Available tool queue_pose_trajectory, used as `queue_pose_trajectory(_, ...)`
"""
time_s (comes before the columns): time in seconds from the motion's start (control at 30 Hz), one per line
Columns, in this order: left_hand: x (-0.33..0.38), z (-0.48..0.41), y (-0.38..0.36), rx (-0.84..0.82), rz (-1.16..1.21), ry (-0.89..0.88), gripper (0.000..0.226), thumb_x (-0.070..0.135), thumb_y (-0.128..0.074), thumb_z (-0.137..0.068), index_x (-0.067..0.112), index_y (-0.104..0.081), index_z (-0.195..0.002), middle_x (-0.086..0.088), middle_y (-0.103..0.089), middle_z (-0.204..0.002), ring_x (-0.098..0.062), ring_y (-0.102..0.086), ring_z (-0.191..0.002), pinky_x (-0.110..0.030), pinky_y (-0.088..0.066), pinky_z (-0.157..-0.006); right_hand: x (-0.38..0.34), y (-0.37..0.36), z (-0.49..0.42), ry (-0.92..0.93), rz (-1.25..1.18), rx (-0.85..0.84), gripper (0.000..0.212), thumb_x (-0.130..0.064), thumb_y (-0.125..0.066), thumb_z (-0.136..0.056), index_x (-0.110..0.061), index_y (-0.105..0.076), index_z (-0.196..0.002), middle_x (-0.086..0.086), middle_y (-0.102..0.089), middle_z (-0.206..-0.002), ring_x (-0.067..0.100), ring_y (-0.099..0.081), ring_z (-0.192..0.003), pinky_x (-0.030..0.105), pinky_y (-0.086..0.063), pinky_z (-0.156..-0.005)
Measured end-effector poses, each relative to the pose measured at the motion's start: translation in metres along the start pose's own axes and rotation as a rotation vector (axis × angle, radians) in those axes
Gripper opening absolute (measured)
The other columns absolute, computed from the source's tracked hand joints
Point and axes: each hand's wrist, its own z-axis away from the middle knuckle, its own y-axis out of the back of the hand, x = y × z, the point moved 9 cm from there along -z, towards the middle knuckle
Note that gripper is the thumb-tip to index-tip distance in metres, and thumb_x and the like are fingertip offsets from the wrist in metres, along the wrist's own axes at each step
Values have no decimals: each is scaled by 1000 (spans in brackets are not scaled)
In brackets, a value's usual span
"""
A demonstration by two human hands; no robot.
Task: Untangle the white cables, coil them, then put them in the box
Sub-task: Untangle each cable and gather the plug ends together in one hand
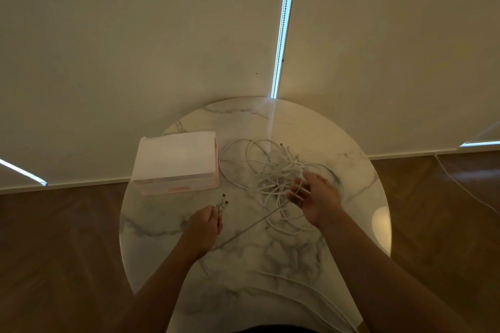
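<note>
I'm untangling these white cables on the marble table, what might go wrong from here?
The left hand grips two connector ends while the right hand holds strands in the tangle; pulling apart may tighten knots. Loose cable lengths trail over the table at its near edge and might drag the pile off.

Left hand (207, 220) curled, right hand (315, 199) pinching

Cables (273, 170) white; box (176, 162) pale pink, white top; table (270, 251) white marble, grey veins; floor (54, 238) brown wood.
</note>
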Motion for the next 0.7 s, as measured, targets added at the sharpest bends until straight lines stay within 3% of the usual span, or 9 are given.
queue_pose_trajectory(0.07, -7, 0, 3, -49, -16, 43, 40, 10, -35, -104, 9, -46, -66, -2, -50, -57, 0, -44, -40, -14, -34, -46, -3, 4, -2, -32, 62, -2, 15, -14, -58, -95, 1, -58, -93, 11, -54, -60, 21, -55, -44, 36, -54, -52)
queue_pose_trajectory(0.17, -14, -4, 10, -52, -113, 40, 42, 13, -35, -104, 9, -53, -66, 1, -61, -51, -8, -50, -49, -28, -41, -59, -2, -2, 0, -36, 246, -103, 18, -13, -56, -96, 3, -63, -98, 9, -50, -55, 21, -54, -45, 35, -54, -54)
queue_pose_trajectory(0.3, 9, 6, 2, -17, 16, 17, 49, 19, -33, -105, 15, -73, -78, 0, -75, -76, -13, -42, -44, -25, -33, -43, 18, -27, 11, -25, 481, -224, 15, -13, -59, -95, -2, -68, -92, 13, -70, -74, 19, -60, -60, 31, -47, -61)
queue_pose_trajectory(0.37, 25, 14, -16, -65, 124, 14, 38, 10, -36, -103, 17, -68, -82, 1, -76, -91, -12, -42, -44, -23, -29, -40, 29, -41, 15, -16, 524, -257, 13, -11, -63, -92, -1, -72, -91, 13, -68, -81, 13, -50, -55, 25, -37, -52)
queue_pose_trajectory(0.43, 39, 21, -33, -113, 228, 28, 24, 2, -40, -99, 10, -55, -82, 1, -76, -96, -7, -39, -40, -24, -27, -40, 33, -51, 18, -1, 495, -263, 13, -8, -65, -90, 2, -73, -94, 10, -61, -74, 12, -40, -52, 23, -33, -49)
queue_pose_trajectory(0.53, 49, 27, -54, -165, 433, 64, 23, 10, -35, -104, 7, -45, -84, -10, -75, -92, -9, -27, -35, -23, -20, -40, 31, -58, 20, 23, 494, -271, 14, -6, -68, -88, 4, -72, -97, 8, -60, -69, 13, -39, -52, 23, -35, -49)
queue_pose_trajectory(0.7, 32, 15, -26, 153, 402, 90, 38, 18, -33, -106, 13, -54, -75, -17, -68, -90, -12, -34, -41, -24, -26, -42, 20, -58, 21, 39, 446, -284, 9, 0, -69, -85, 8, -70, -87, 16, -66, -72, 17, -49, -53, 21, -39, -46)
